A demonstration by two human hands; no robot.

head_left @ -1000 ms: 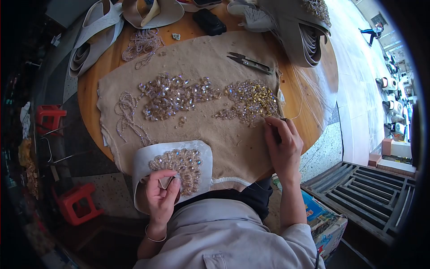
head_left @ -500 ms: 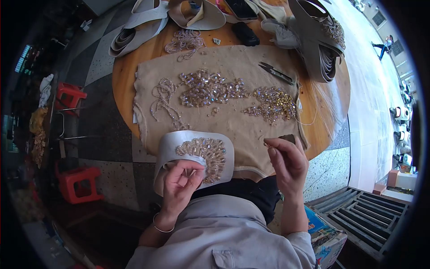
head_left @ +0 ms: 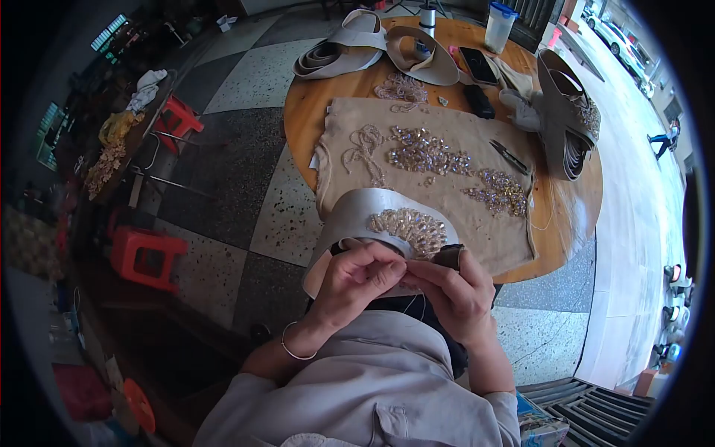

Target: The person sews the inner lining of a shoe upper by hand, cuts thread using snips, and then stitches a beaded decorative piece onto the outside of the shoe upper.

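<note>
My left hand [head_left: 363, 277] and my right hand [head_left: 456, 292] meet in front of me, thumbs and index fingers pinched together at the tips. What they pinch is too small or hidden to make out. A dark brown wrap [head_left: 450, 256] sits around a finger of my right hand. Just behind the fingertips, and partly covered by them, stands a white curved band [head_left: 350, 212] with a fan-shaped cluster of clear beads [head_left: 413, 229] on it. A thin thread hangs below my hands.
On the wooden table [head_left: 298, 141], a beige cloth [head_left: 454, 238] carries bead strands [head_left: 365, 153], clear beads [head_left: 424, 151], golden beads [head_left: 505, 195] and thread snips [head_left: 510, 156]. Behind are more curved bands [head_left: 346, 45], a phone [head_left: 478, 65] and a lidded container [head_left: 500, 28]. A red stool [head_left: 147, 257] stands left.
My right hand has come left from beside the beaded band to meet my left hand at the fingertips. The camera view has turned, so the table appears farther right.
</note>
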